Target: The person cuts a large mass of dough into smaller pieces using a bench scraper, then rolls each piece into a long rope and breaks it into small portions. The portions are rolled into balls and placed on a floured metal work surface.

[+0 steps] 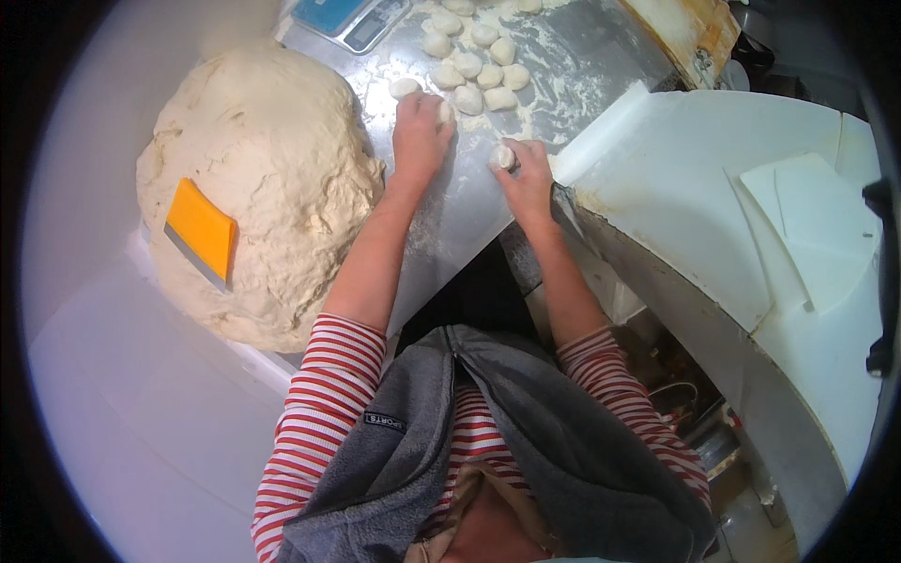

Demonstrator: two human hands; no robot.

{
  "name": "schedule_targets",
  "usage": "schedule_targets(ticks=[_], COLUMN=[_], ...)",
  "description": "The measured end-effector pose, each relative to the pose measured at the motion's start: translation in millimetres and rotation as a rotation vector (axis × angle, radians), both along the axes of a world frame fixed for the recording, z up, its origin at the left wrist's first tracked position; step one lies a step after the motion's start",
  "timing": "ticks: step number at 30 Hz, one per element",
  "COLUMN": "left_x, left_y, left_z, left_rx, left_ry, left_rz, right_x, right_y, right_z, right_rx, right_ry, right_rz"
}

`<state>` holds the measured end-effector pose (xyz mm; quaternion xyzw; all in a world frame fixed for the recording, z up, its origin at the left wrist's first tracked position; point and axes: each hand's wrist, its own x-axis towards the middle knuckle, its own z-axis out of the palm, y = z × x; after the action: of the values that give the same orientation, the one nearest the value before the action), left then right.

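My left hand [421,137] is low over the floured metal worktop [457,190], its fingers curled around a small dough piece [445,112] that shows beside the thumb. Just past the fingertips lies another dough piece [405,88]. Between the thumb and fingers of my right hand [528,179] is a rounded dough piece [502,156], held near the worktop's right edge. Several floured dough pieces [468,65] sit in a loose cluster beyond both hands. A large mound of dough [274,155] fills the left side, close to my left forearm.
A dough scraper with an orange handle [202,225] rests on the mound. At the far edge stands a digital scale [359,28] with a blue top. A white curved surface [676,183] borders the worktop on the right. Behind it is a wooden board [679,32].
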<state>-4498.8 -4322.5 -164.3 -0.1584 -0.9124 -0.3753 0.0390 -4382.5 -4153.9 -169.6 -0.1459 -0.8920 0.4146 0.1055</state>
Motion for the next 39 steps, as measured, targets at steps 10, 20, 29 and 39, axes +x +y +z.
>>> schedule_targets(ticks=[10,20,29,39], left_x=[53.4,31.7,13.0,-31.5], left_y=[-42.3,0.9,-23.3,-16.4], left_z=[5.9,-5.0,-16.2,17.6], left_rx=[0.046,-0.452,-0.434,-0.161], left_ry=[-0.104,0.011,0.100,0.092], left_rz=[0.047,-0.123,-0.212,-0.002], right_x=[-0.7,-33.2,-26.9,-91.6], right_y=[4.3,-23.7,-0.4,-20.9], right_z=[-2.9,11.7,-14.5,16.3], right_rx=[0.089,0.562,0.645,0.555], right_ry=[-0.034,-0.106,-0.004,0.112], right_rz=[0.102,0.345,0.327,0.275])
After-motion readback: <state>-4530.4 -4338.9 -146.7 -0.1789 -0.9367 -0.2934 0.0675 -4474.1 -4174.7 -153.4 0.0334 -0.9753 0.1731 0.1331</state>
